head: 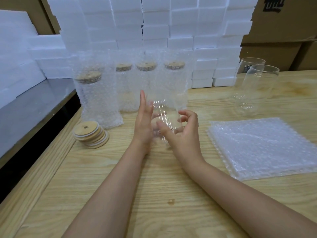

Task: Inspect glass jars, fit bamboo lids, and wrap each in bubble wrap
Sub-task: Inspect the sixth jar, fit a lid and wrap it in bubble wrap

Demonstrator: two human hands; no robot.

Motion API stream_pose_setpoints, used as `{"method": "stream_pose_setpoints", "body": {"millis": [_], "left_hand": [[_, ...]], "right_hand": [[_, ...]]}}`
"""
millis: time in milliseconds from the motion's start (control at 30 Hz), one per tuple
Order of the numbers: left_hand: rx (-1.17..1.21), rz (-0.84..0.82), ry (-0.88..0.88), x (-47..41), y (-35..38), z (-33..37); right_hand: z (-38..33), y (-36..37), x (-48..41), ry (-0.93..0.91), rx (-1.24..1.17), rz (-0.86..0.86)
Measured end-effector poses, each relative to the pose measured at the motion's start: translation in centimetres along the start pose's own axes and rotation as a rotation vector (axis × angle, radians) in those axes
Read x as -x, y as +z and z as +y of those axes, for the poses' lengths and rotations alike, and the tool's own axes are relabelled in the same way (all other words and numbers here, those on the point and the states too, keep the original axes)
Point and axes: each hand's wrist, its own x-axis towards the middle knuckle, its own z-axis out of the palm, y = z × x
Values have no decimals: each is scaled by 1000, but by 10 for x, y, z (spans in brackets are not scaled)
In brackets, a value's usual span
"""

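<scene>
Over worktop (154, 186) centre: glass jar (164, 114) held between the hands.
Left hand (144, 124): fingers straight, flat against its side.
Right hand (183, 134): curled round it.
Unclear: jar outline blurred.

Pale wood tabletop (154, 194) with packing stock behind it.
White foam blocks (154, 23) are stacked in a wall along the far edge, with more foam at far left. Brown cardboard boxes (277, 40) rise at far right, one with a black mark (274, 3). A grey surface (34, 103) adjoins the tabletop's left side. A small brown spot (171, 201) marks the near wood.
</scene>
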Motion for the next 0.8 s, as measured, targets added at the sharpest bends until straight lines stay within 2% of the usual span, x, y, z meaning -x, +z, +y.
{"method": "stream_pose_setpoints", "body": {"millis": [67, 133, 233, 433, 567, 667, 800], "left_hand": [[-15, 37, 97, -3, 0, -1], [10, 54, 118, -4, 0, -2], [95, 49, 13, -3, 1, -3], [172, -111, -106, -6, 4, -8], [173, -218, -90, -2, 4, -8], [203, -148, -130, 0, 5, -3], [152, -87, -101, -3, 3, -3]], "right_hand": [[1, 2, 1, 11, 12, 5], [3, 1, -2, 30, -27, -4], [6, 1, -4, 71, -192, -20], [11, 7, -13, 257, -630, 28], [12, 8, -14, 261, -630, 24], [13, 9, -14, 265, -544, 9], [10, 9, -13, 253, -431, -2]]}}
